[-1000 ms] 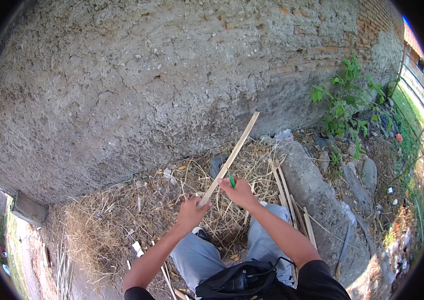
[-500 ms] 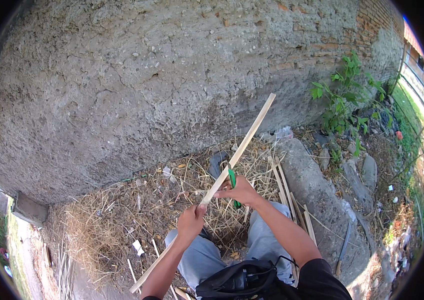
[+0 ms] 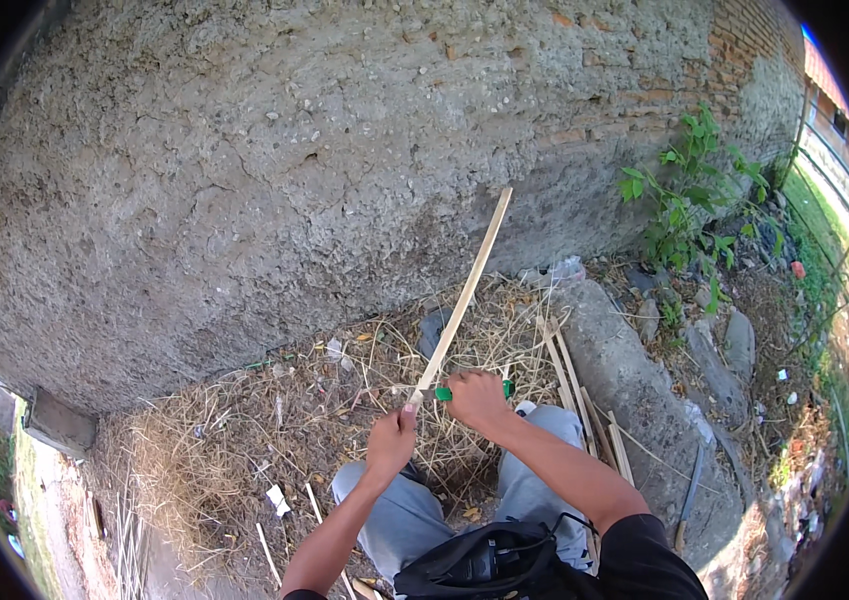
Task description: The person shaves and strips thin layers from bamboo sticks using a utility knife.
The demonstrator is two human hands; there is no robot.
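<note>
A long pale bamboo strip [image 3: 470, 285] slants up from my left hand toward the wall, its far end in front of the plaster. My left hand [image 3: 390, 440] is closed around its lower part, thumb along the top; what runs below is hidden by my hand and forearm. In my right hand [image 3: 477, 400] is a green-handled knife [image 3: 443, 394], gripped in a fist. Its short blade lies against the strip just above my left thumb, and the green handle end shows past my knuckles.
A rough plastered wall [image 3: 244, 200] rises ahead. Bamboo shavings [image 3: 184, 460] litter the ground. More strips [image 3: 566, 370] lean beside a large stone slab [image 3: 614, 350] at right, where a long blade-like tool [image 3: 689, 495] lies. A leafy plant [image 3: 689, 190] grows by the wall.
My right hand has turned from an open-fingered hold to a fist around the knife, now crosswise at the strip. The strip's far end has swung left.
</note>
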